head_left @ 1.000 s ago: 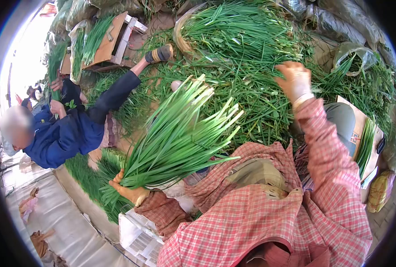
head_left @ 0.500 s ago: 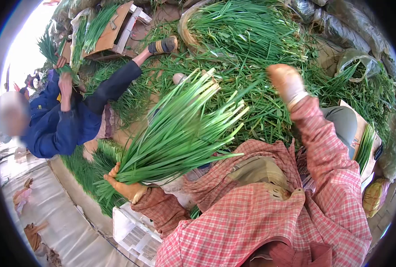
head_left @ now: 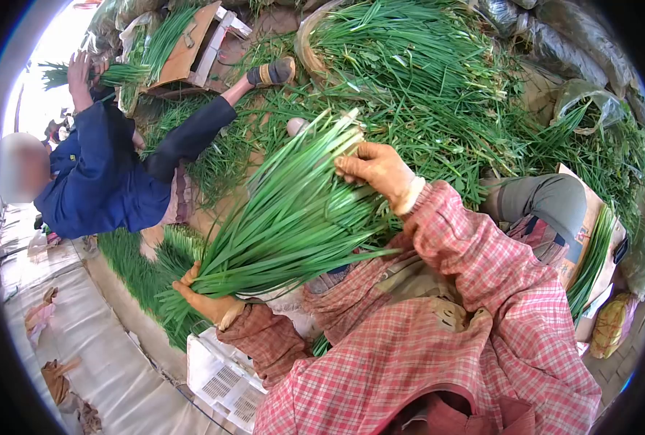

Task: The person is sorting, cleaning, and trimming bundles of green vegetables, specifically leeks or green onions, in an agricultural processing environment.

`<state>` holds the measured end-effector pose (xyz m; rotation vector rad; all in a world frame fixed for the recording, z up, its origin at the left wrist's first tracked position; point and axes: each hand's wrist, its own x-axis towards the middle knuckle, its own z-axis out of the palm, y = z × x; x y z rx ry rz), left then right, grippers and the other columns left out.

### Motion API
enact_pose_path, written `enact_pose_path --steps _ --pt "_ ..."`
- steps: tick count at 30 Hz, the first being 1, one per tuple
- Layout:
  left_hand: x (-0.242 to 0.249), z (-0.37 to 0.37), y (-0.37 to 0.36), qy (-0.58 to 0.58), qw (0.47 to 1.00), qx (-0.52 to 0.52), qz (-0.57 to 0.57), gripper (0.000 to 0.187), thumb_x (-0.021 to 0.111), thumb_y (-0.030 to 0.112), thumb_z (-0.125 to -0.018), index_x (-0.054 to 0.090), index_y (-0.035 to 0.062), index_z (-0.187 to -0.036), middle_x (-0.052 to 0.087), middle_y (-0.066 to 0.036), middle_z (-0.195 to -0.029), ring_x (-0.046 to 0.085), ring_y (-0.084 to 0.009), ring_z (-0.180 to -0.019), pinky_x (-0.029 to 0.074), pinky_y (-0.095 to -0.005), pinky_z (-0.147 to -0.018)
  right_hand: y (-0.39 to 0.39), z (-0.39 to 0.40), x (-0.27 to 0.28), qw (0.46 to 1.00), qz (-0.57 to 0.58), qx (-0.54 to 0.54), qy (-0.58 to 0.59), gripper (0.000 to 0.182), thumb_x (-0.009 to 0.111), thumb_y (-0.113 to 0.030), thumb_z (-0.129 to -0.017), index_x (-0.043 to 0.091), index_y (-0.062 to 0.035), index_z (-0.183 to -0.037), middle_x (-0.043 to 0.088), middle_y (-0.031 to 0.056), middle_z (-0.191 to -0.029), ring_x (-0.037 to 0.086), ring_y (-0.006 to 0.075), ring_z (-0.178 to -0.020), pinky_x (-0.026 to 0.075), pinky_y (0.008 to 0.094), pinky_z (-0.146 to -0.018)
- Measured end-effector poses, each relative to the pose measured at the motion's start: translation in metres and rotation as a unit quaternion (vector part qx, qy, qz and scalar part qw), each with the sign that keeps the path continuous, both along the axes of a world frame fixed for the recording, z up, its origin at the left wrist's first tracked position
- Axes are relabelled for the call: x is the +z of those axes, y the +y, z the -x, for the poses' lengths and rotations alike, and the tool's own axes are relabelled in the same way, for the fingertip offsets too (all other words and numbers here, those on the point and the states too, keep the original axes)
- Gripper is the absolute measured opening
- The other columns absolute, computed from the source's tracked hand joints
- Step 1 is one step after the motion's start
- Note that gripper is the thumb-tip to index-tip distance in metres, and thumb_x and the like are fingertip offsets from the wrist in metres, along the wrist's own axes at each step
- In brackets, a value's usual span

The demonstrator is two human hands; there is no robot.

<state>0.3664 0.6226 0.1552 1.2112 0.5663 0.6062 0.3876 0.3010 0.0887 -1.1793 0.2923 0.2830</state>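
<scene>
Chives bundle [head_left: 293,217] sits clamped at its leafy end in the left hand [head_left: 206,304], grip fully closed. Right hand [head_left: 377,172], arm bent, rests curled fingers on the pale cut ends, grip half closed.

Left palm [head_left: 206,304] behind bunch [head_left: 293,210]

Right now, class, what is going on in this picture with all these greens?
A person in a red checked shirt holds a bundle of long green stalks. The left hand grips its narrow end, and the right hand rests on the fanned pale tips. More loose greens cover the ground ahead. A co-worker in blue sits nearby, lifting another bunch.
</scene>
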Motion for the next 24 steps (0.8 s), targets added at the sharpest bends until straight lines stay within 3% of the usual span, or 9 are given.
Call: enact_pose_path --steps 4,9,12,13,15,17,19,22,24 --pt "-0.010 -0.003 0.012 -0.078 0.992 -0.059 0.080 0.038 0.031 0.033 -0.096 0.034 0.0111 -0.065 0.037 -0.002 -0.063 0.041 -0.0178 -0.065 0.037 -0.0321 -0.077 -0.038 0.032 0.014 0.997 -0.016 -0.063 -0.038 0.017 0.063 -0.018 -0.080 0.062 -0.0023 -0.086 0.062 0.0029 -0.075 0.055 0.0085 -0.066 0.045 0.0216 -0.061" --pt "-0.005 -0.009 -0.001 -0.098 0.990 -0.024 0.101 0.037 0.033 0.029 -0.096 0.028 0.0133 -0.063 0.027 0.001 -0.059 0.033 -0.0149 -0.060 0.037 -0.0306 -0.074 -0.180 0.050 -0.056 0.922 0.206 -0.328 0.016 0.021 0.062 -0.022 -0.076 0.063 -0.0026 -0.083 0.060 0.0021 -0.073 0.050 0.0088 -0.064 0.040 0.0228 -0.060" --pt "-0.018 -0.005 0.027 -0.197 0.949 -0.187 0.160 0.039 0.029 0.028 -0.097 0.040 0.0075 -0.066 0.039 0.000 -0.063 0.039 -0.0133 -0.064 0.036 -0.0315 -0.079 -0.271 0.077 -0.106 0.715 0.525 -0.457 0.072 0.024 0.066 -0.027 -0.071 0.065 -0.0048 -0.078 0.062 0.0060 -0.070 0.056 0.0176 -0.066 0.044 0.0292 -0.061" --pt "-0.020 -0.004 0.031 -0.205 0.943 -0.185 0.188 0.038 0.029 0.027 -0.097 0.039 0.0084 -0.065 0.037 0.001 -0.062 0.038 -0.0133 -0.063 0.036 -0.0311 -0.078 -0.281 0.077 -0.102 0.620 0.658 -0.395 0.164 0.026 0.066 -0.030 -0.070 0.065 -0.0097 -0.087 0.064 0.0074 -0.078 0.059 0.0244 -0.069 0.046 0.0333 -0.064" --pt "-0.022 -0.005 0.034 -0.217 0.927 -0.182 0.245 0.037 0.030 0.026 -0.096 0.035 0.0101 -0.063 0.033 0.002 -0.060 0.036 -0.0133 -0.062 0.035 -0.0303 -0.077 -0.246 0.072 -0.078 0.466 0.817 -0.318 0.116 0.035 0.069 -0.028 -0.067 0.061 -0.0135 -0.098 0.063 0.0100 -0.089 0.059 0.0284 -0.077 0.047 0.0358 -0.070" --pt "-0.019 -0.007 0.026 -0.206 0.937 -0.147 0.240 0.035 0.035 0.026 -0.095 0.030 0.0132 -0.062 0.029 0.002 -0.059 0.034 -0.0129 -0.059 0.037 -0.0293 -0.072 -0.187 0.044 -0.033 0.527 0.795 -0.302 -0.019 0.052 0.075 -0.028 -0.061 0.056 -0.0138 -0.107 0.061 0.0117 -0.098 0.059 0.0260 -0.084 0.046 0.0349 -0.077" --pt "-0.011 -0.007 0.018 -0.217 0.927 -0.151 0.267 0.036 0.038 0.026 -0.094 0.027 0.0150 -0.062 0.027 0.003 -0.059 0.033 -0.0124 -0.057 0.037 -0.0282 -0.068 -0.129 0.019 -0.007 0.760 0.573 -0.216 -0.218 0.052 0.076 -0.031 -0.062 0.058 -0.0064 -0.105 0.062 0.0125 -0.096 0.059 0.0259 -0.089 0.045 0.0346 -0.080" --pt "-0.003 -0.009 0.009 -0.268 0.885 -0.202 0.322 0.037 0.038 0.027 -0.094 0.026 0.0156 -0.061 0.025 0.004 -0.058 0.031 -0.0111 -0.055 0.035 -0.0264 -0.063 -0.057 0.009 0.005 0.897 0.383 -0.049 -0.217 0.034 0.070 -0.030 -0.070 0.063 -0.0033 -0.090 0.062 0.0119 -0.086 0.058 0.0231 -0.078 0.045 0.0331 -0.072" --pt "0.001 -0.008 0.005 -0.297 0.880 -0.220 0.300 0.038 0.037 0.028 -0.095 0.026 0.0159 -0.060 0.025 0.004 -0.057 0.030 -0.0099 -0.054 0.033 -0.0252 -0.060 -0.052 0.011 -0.002 0.948 0.246 -0.095 -0.180 0.019 0.064 -0.018 -0.076 0.063 -0.0017 -0.085 0.061 0.0082 -0.079 0.056 0.0174 -0.074 0.044 0.0283 -0.070"
